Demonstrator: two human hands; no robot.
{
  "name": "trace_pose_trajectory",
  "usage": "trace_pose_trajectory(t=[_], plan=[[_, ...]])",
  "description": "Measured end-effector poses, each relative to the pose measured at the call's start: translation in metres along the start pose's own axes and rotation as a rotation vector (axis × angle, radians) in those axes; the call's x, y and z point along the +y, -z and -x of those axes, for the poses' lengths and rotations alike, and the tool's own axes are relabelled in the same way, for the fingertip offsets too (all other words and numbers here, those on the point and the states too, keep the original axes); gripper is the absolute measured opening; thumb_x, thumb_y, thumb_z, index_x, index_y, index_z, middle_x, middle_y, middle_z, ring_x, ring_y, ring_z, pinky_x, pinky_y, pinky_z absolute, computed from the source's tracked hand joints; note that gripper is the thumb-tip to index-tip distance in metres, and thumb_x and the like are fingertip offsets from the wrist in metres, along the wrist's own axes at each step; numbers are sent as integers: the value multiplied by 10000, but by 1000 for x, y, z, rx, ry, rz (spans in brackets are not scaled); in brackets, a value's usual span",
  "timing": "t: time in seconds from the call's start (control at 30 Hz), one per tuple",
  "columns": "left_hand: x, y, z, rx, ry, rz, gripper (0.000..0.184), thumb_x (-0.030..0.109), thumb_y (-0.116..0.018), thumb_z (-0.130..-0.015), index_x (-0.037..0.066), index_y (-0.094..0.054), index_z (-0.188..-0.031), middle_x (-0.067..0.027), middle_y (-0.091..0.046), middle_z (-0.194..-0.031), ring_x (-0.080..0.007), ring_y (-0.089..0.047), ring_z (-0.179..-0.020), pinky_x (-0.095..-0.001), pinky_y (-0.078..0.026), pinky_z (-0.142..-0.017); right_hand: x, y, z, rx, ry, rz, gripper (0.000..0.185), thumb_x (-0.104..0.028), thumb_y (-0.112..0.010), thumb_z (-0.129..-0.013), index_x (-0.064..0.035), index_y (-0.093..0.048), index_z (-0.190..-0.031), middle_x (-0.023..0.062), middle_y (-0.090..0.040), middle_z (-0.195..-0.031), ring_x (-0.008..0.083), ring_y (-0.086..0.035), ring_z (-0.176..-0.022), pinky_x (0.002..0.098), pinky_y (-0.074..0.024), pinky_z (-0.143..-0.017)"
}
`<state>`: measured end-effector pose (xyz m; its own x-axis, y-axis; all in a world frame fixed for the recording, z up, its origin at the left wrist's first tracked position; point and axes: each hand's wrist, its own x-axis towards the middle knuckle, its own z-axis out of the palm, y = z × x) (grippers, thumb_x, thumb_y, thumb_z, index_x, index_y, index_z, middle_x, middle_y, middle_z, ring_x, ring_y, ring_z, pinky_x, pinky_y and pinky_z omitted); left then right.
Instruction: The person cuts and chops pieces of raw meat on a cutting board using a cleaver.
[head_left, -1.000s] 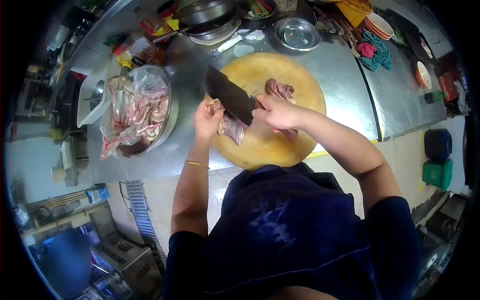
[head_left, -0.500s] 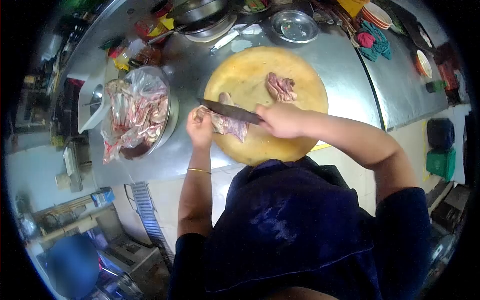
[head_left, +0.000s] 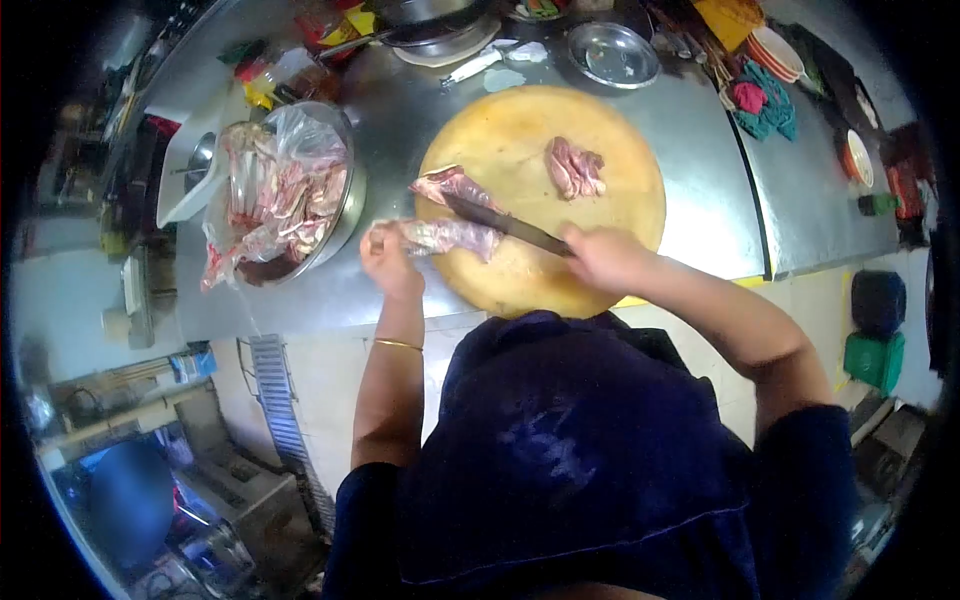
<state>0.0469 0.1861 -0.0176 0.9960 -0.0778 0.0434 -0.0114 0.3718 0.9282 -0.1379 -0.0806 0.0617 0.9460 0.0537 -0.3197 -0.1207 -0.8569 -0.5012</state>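
My left hand (head_left: 388, 262) is closed on the left end of a long piece of meat (head_left: 455, 238), whose right part lies on the round yellow chopping board (head_left: 540, 120). In my right hand (head_left: 605, 258) is the handle of a dark cleaver (head_left: 510, 225), its blade seen nearly edge-on and pointing up-left. The blade's tip lies against a separate strip of meat (head_left: 452, 185) above the held piece. Farther back on the board sits a reddish chunk of meat (head_left: 575, 170).
At the left stands a metal bowl (head_left: 350, 205) with bagged meat and bones, beside a white container (head_left: 178, 195). Behind the board are a white-handled knife (head_left: 475, 66), a metal plate (head_left: 612, 55) and pans (head_left: 440, 45). Cloths (head_left: 765, 100) and stacked bowls (head_left: 775, 52) are back right.
The strip under the cleaver now lies apart from the piece in my left hand. My left hand has drawn its piece slightly down-left, and the cleaver has swung to a steeper slant.
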Motion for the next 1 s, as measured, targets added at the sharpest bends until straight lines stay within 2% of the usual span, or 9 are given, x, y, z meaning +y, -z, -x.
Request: trace_pose_trajectory(t=[0.03, 0.13, 0.4, 0.57, 0.73, 0.83, 0.9, 0.93, 1.0], plan=[[-5, 0, 8, 202, 74, -5, 75, 4, -604, -878, 48, -614, -939, -82, -677, -856, -183, -655, -782, -304, -533, -721, 6, 8, 16, -99, -63, 50, 255, -192, -577, -901, -51, -474, -1086, 186, -633, -724, 394, -644, -698, 496, -502, -633], [-13, 4, 33, 286, 238, 86, 64, 21, -615, -884, 51, -610, -941, -69, -664, -865, -181, -651, -789, -324, -536, -716, 5, -1, 25, 31, 48, 81, 242, -189, -576, -898, -53, -465, -1064, 179, -635, -721, 389, -647, -700, 494, -503, -630], [-2, 4, 60, 84, 157, -73, 208, -9, -623, -862, 10, -587, -1066, -68, -657, -964, -162, -629, -900, -314, -512, -824, -55, -24, -89, 204, 132, 77, 310, -204, -526, -902, -10, -492, -1141, 206, -653, -769, 390, -662, -723, 494, -528, -630], [56, -43, 71, 1, 199, 91, 220, 8, -620, -867, 15, -559, -1078, -83, -655, -985, -182, -637, -913, -319, -515, -833, 5, 18, -32, 81, -138, -4, 322, -249, -549, -933, -43, -522, -1178, 233, -672, -933, 405, -664, -863, 489, -536, -774], [38, -92, 45, 48, 300, 466, 114, 57, -622, -915, 85, -585, -1019, -62, -647, -972, -170, -634, -843, -346, -543, -781, 59, 17, 0, 336, -326, -451, 347, -200, -558, -948, 3, -508, -1224, 225, -659, -954, 379, -654, -904, 442, -500, -803], [-3, -81, 41, 122, 358, 61, 155, 33, -641, -903, 45, -597, -1051, -69, -663, -945, -160, -651, -757, -309, -558, -693, 41, 15, 16, 394, -274, -476, 297, -171, -542, -945, 2, -507, -1185, 229, -645, -938, 375, -645, -904, 439, -490, -812], [-21, -52, 43, 29, 290, -224, 122, 17, -672, -878, 25, -597, -974, -66, -659, -871, -165, -644, -677, -341, -572, -613, 42, -4, 21, 443, -218, -448, 263, -157, -541, -927, -6, -498, -1138, 237, -633, -919, 406, -633, -880, 458, -495, -788], [-30, -37, 42, -23, 258, -368, 115, 9, -687, -865, 15, -597, -936, -65, -656, -834, -167, -640, -637, -357, -580, -573, 24, -5, 28, 494, -168, -438, 243, -131, -524, -931, -12, -481, -1138, 143, -546, -802, 293, -578, -755, 407, -471, -719], [-41, -16, 38, -100, 226, -479, 181, 105, -730, -851, 7, -596, -777, -43, -626, -683, -111, -560, -514, -319, -490, -474, -1, -7, 32, 431, -106, -452, 245, -123, -516, -927, -26, -465, -1145, 155, -551, -792, 332, -589, -744, 429, -475, -707]])
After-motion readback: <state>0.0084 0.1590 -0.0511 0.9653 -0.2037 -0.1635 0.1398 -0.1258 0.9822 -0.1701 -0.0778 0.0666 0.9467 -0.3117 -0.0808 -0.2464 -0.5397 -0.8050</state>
